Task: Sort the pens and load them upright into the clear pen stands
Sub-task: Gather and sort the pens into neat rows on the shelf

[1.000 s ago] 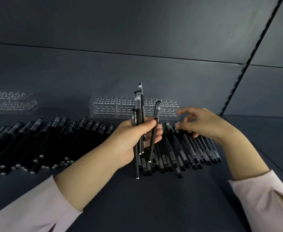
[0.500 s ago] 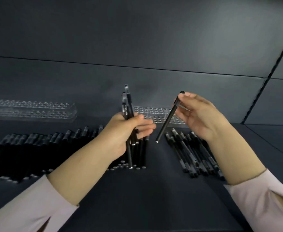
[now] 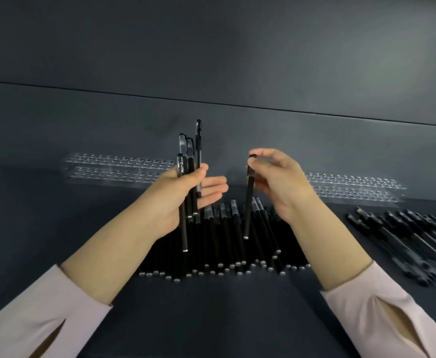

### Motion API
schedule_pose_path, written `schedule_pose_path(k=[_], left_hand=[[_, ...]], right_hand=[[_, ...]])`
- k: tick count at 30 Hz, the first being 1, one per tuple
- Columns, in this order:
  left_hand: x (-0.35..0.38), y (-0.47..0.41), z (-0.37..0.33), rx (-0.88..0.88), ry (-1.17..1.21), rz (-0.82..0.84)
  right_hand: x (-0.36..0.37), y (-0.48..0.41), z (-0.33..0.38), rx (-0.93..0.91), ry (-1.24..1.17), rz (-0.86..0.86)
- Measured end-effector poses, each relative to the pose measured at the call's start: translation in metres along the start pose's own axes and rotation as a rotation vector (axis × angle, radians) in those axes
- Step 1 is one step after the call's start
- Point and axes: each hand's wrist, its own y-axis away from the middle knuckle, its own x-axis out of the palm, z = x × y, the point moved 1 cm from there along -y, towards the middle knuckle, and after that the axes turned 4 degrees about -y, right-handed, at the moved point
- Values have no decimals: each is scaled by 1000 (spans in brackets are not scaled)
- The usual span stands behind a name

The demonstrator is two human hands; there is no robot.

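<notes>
Left hand [image 3: 178, 200] grips upright pens [image 3: 189, 171], frame centre; right hand [image 3: 281, 182] pinches one pen [image 3: 249, 200] (cap up), hanging below the fingers.

Dark table [image 3: 211, 319] holds pens [image 3: 227, 244] and clear stands [image 3: 118, 167].

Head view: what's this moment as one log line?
left hand: grips pen bundle upright | right hand: pinches pen by its top | left stand, right stand: no pens

I'm at what looks like a stationery shop's display shelf [image 3: 211, 319]: dark grey wall panels [image 3: 211, 60] behind, two clear pen stands [image 3: 118, 167] along its back edge, identical black pens [image 3: 224, 244] laid out in bulk rows.
</notes>
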Motion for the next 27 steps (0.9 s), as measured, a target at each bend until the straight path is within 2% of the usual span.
schedule_pose_path(k=[5,11,14,16,18,21,24,27], left_hand=[[-16,-1,1,-40,78,-42],[-10,1,1,-51,86,53],[-8,2,4,-53,61,60],[-7,3,5,-65,50,62],[-6,4,6,-76,37,86],[3,10,8,-88,-1,160],[19,15,12,-86,-49,211],[39,18,15,-80,-88,232]], right_hand=[[15,-1,-30,-119,386,-1],[12,-2,-43,-129,583,63],[11,0,-41,-145,620,35],[11,3,-35,-150,558,9],[11,6,-27,-79,377,24],[10,13,-13,112,27,128],[5,22,1,185,-161,211],[-18,25,15,132,-248,101]])
